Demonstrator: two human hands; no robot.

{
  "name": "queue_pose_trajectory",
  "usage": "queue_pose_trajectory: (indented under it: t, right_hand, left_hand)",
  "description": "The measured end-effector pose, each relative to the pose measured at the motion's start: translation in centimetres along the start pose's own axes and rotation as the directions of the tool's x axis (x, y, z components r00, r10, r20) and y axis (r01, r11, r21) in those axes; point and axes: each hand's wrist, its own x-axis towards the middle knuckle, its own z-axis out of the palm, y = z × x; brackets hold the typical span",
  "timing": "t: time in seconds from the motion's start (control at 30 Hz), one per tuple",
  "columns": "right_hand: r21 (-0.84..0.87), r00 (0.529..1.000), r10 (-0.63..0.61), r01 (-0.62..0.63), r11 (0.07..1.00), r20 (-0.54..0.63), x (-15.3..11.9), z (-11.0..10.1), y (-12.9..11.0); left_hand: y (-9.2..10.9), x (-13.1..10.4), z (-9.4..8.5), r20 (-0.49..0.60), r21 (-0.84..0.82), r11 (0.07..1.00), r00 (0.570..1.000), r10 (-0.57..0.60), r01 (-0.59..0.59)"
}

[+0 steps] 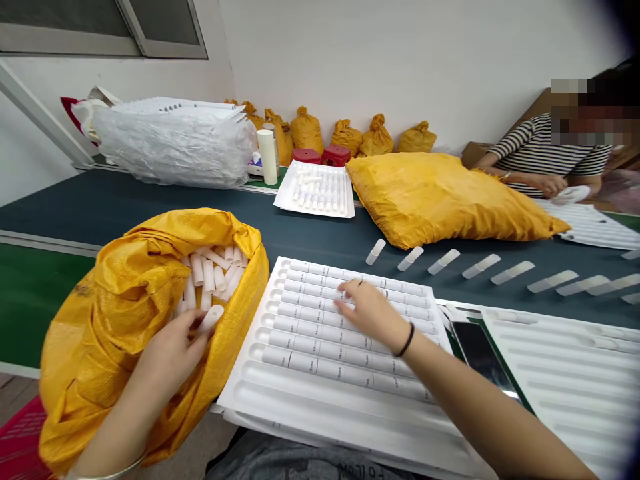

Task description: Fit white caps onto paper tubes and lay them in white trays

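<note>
Ideally we grip softly: left hand (170,353) pinching a tube (212,318), right hand (375,312) half-open, seemingly empty, above the tray (305,385).

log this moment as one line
left hand: holds white tube at open yellow sack | right hand: over printed tubes in white grooved tray | belt: frosted tubes in a row
</note>
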Motion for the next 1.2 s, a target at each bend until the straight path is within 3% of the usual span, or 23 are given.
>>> queue_pose_trajectory:
  t: [0.03,0.07,0.13,0.17,0.27,0.37,0.43,0.5,0.57,0.6,0.7,0.87,0.97,1.1,1.2]
  right_hand:
    - [0.015,0.976,-0.215,0.214,0.977,0.029,-1.3,1.4,-2.3]
    - [0.007,0.917,-0.394,0.394,0.919,0.069,-2.4,2.9,-4.4]
    - [-0.008,0.813,-0.577,0.579,0.815,0.082,-3.8,5.8,-8.0]
    - [-0.016,0.805,-0.588,0.591,0.806,0.081,-4.1,7.0,-9.3]
    - [-0.002,0.865,-0.497,0.498,0.867,0.061,-3.7,8.7,-11.2]
    - [0.051,0.887,-0.459,0.457,0.888,0.045,-2.5,7.6,-10.8]
    - [0.227,0.907,-0.419,0.415,0.881,-0.03,-1.9,5.9,-10.0]
    - [0.513,0.916,-0.379,0.389,0.765,-0.128,-1.7,4.1,-9.0]
    - [0.67,0.897,-0.385,0.423,0.61,-0.215,-1.8,2.4,-8.0]
    - [0.665,0.876,-0.409,0.467,0.583,-0.256,-1.9,1.6,-7.6]
    - [0.518,0.806,-0.475,0.591,0.618,-0.352,-2.2,0.0,-6.3]
    - [0.4,0.725,-0.592,0.689,0.605,-0.352,-2.7,-1.2,-5.1]
    - [0.397,0.747,-0.589,0.664,0.634,-0.308,-2.8,-1.5,-5.2]
    - [0.393,0.794,-0.56,0.605,0.692,-0.237,-2.9,-1.4,-5.4]
    - [0.372,0.774,-0.573,0.632,0.68,-0.268,-3.5,-1.4,-5.5]
  left_hand:
    - [1.3,0.0,-0.1,-0.039,-0.034,0.999,0.999,0.033,-0.034]
    - [2.6,0.0,-0.1,-0.093,-0.069,0.994,0.992,0.082,-0.088]
    - [4.7,-0.2,0.1,-0.187,-0.122,0.97,0.965,0.185,-0.21]
    - [5.5,-0.4,0.2,-0.217,-0.136,0.957,0.95,0.226,-0.258]
    - [6.6,-0.8,0.3,-0.238,-0.156,0.932,0.928,0.286,-0.327]
    - [6.7,-1.1,0.0,-0.226,-0.151,0.921,0.919,0.322,-0.359]
    - [6.8,-1.4,-0.2,-0.187,-0.145,0.916,0.92,0.346,-0.374]
    - [7.0,-1.6,-0.3,-0.129,-0.161,0.906,0.918,0.375,-0.392]
    - [7.4,-1.8,-0.3,-0.07,-0.197,0.89,0.912,0.405,-0.41]
    - [7.7,-1.8,-0.4,-0.044,-0.216,0.882,0.907,0.419,-0.418]
    - [8.1,-1.9,-0.6,0.021,-0.259,0.869,0.897,0.441,-0.421]
    - [8.7,-2.1,-1.0,0.097,-0.3,0.847,0.87,0.484,-0.438]
    - [9.4,-2.3,-1.0,0.087,-0.285,0.821,0.84,0.536,-0.494]
    - [10.2,-2.4,-0.7,-0.015,-0.164,0.773,0.785,0.619,-0.612]
    - [10.4,-2.6,-0.5,-0.062,-0.111,0.74,0.748,0.661,-0.663]
